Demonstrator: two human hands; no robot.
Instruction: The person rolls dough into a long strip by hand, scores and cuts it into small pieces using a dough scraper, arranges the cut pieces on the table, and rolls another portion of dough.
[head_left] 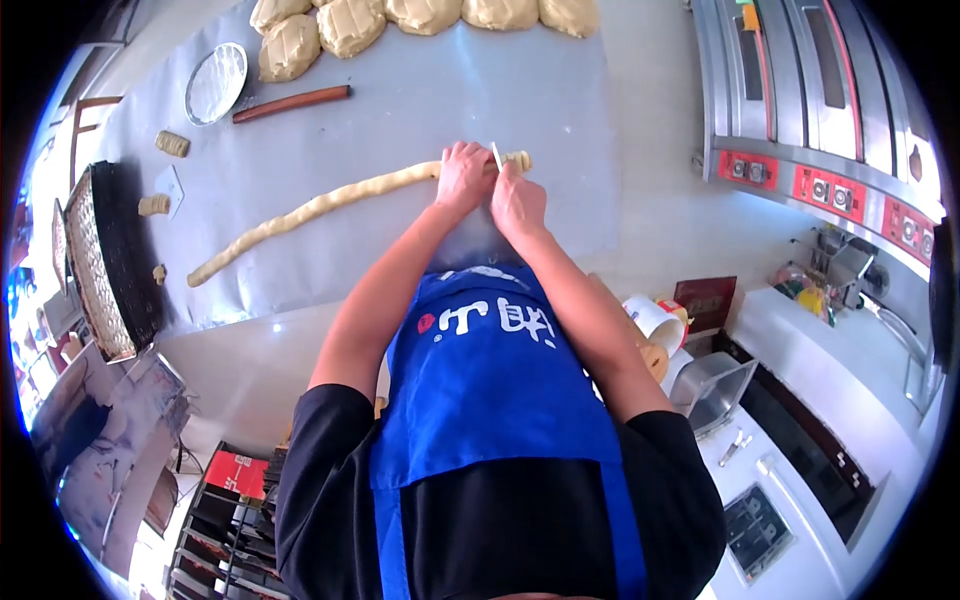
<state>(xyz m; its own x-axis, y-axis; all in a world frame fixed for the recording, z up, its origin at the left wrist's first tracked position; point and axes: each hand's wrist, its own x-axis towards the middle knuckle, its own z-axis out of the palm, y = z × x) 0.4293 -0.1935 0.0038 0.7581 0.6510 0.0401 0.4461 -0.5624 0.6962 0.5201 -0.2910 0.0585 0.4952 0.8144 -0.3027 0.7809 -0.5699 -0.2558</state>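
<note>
A long, thin dough rope [320, 205] stretches across the metal worktop from the lower left to my hands. My left hand [465, 178] lies over the rope near its right end, with the fingers closed around it. Just to the right, my right hand [518, 205] grips a knife [496, 156] whose pale, narrow blade stands across the dough. Beyond the blade, a short end of dough [519, 160] shows on the right. The knife's handle is hidden inside my right fist.
Several large dough lumps [350, 25] line the far edge. A round floury dish [216, 84] and a brown wooden stick [291, 104] lie at upper left. Small dough pieces [172, 144] and a black tray [105, 260] are farther left. Ovens [790, 90] stand at right.
</note>
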